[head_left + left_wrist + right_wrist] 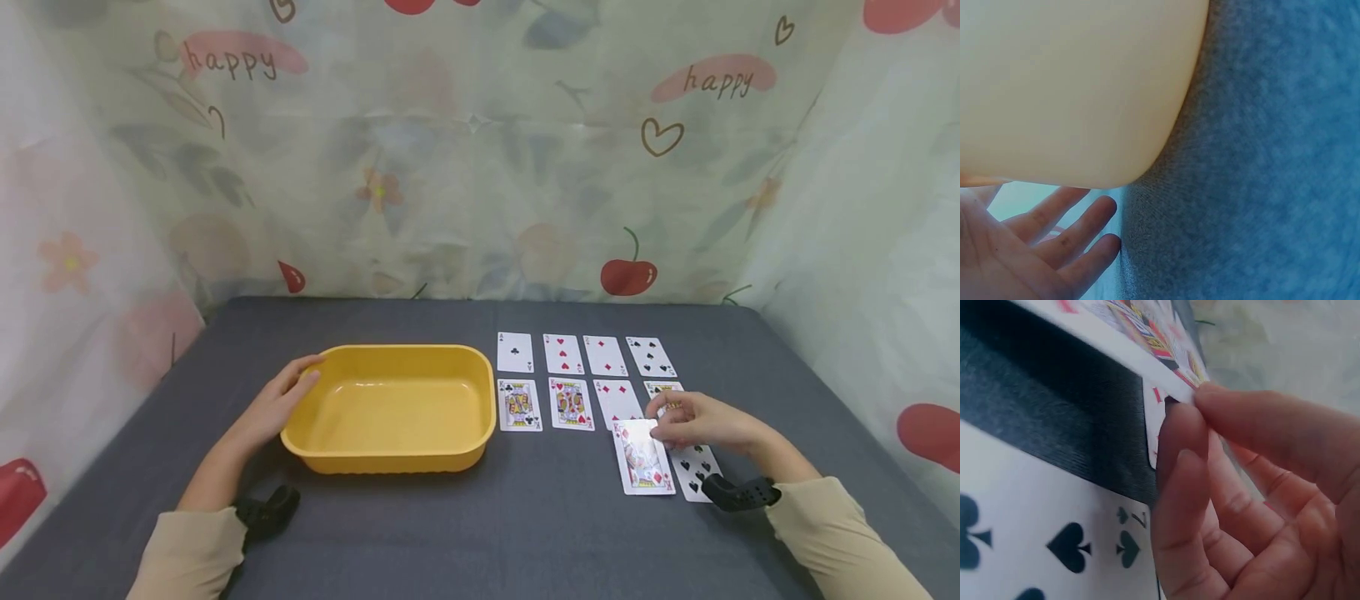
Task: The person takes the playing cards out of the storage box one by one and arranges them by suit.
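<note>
Right hand (693,422) pinches the king of diamonds (643,457) by its top corner, tilted up off the grey table (420,533), just beside the seven of spades (696,468). Left hand (279,402), fingers relaxed and straight, rests against the yellow tub's (390,408) left rim

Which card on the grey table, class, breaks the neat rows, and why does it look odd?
The king of diamonds stands out. It sits nearer than the two tidy rows, slightly tilted, and the right hand pinches its far corner, lifted off the table. The seven of spades beside it also lies below the rows.
</note>
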Demonstrator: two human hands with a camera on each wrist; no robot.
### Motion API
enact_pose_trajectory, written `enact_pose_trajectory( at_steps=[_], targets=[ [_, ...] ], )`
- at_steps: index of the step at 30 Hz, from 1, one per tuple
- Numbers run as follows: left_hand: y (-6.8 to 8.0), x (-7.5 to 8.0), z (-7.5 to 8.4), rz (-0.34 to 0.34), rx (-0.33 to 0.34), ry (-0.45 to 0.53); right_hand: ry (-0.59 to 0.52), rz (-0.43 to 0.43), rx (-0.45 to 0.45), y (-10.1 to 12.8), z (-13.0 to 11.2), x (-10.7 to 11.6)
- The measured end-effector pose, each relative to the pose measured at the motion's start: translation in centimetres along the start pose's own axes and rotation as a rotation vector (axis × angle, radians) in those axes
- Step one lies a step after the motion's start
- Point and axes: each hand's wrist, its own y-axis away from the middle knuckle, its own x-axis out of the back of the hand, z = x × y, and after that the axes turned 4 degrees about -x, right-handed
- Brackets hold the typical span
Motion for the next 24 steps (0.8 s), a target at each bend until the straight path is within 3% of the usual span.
enact_pose_trajectory(
  at_steps=[11,24],
  targets=[
    [0.02,-0.03,-0.10,-0.003,-0.001,0.007,0.112,0.066,0.009,-0.12,0.22,-0.56],
    [0.09,0.01,0.03,-0.010,0.008,0.009,0.158,0.137,-0.026,-0.14,0.01,-1.04]
  ],
)
